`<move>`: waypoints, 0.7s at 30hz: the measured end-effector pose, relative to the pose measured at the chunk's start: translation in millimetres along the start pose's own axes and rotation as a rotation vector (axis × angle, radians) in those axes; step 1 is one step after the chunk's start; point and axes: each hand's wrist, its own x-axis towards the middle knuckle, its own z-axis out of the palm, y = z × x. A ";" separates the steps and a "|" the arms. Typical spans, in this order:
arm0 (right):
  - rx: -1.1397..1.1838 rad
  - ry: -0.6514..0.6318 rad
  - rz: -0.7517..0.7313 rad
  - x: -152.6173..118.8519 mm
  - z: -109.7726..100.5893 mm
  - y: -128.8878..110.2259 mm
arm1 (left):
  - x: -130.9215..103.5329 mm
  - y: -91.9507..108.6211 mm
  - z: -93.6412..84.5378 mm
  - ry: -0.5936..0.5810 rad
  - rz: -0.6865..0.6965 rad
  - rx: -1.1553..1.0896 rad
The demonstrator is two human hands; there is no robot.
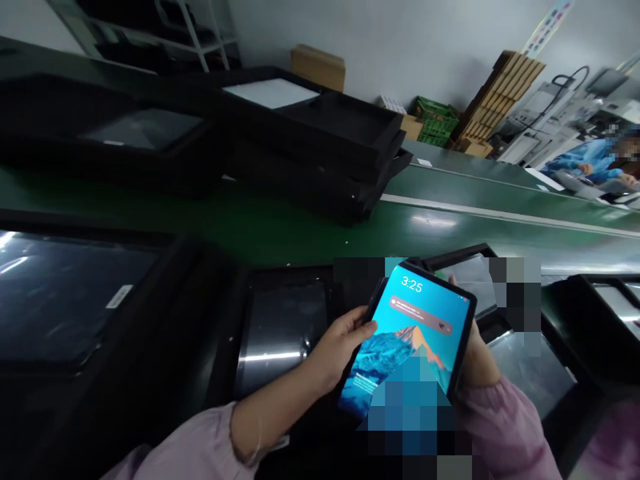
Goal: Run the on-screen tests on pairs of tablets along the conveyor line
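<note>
A tablet (430, 320) with a lit screen is held up, tilted, between my two hands. The screen shows the time 3:25 over a mountain picture. My left hand (345, 340) grips its left edge, thumb on the front, the other fingers partly behind it. Along the right edge is my right hand (477, 353), closed round the tablet, with most of its fingers hidden behind. Under and beside the tablet lie black trays; one holds a dark-screened tablet (283, 327) left of my hands. The tablet's lower part is covered by blurred blocks.
Stacked black trays (360, 120) stand on the green bench (400, 230), with a large dark tablet (65, 300) in a tray at the left. Another person (580, 160) works at the far right. Cardboard boxes and a green crate (434, 120) stand behind.
</note>
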 end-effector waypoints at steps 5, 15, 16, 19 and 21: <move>0.498 -0.102 0.484 -50.2 -3.9 28.4 | 7.3 -15.5 -1.5 0.146 0.052 0.018; 0.480 0.057 0.744 -53.9 -22.7 77.6 | 18.1 13.8 -68.0 0.471 0.700 1.092; 0.457 0.050 0.748 -54.9 -24.2 78.8 | 24.9 17.2 -73.8 0.520 0.761 1.249; 0.389 0.026 0.767 -64.8 -19.2 79.1 | 50.0 24.2 -82.6 0.472 0.711 1.608; 0.349 0.022 0.761 -74.7 -9.8 77.8 | 64.6 27.7 -84.2 0.411 0.618 1.708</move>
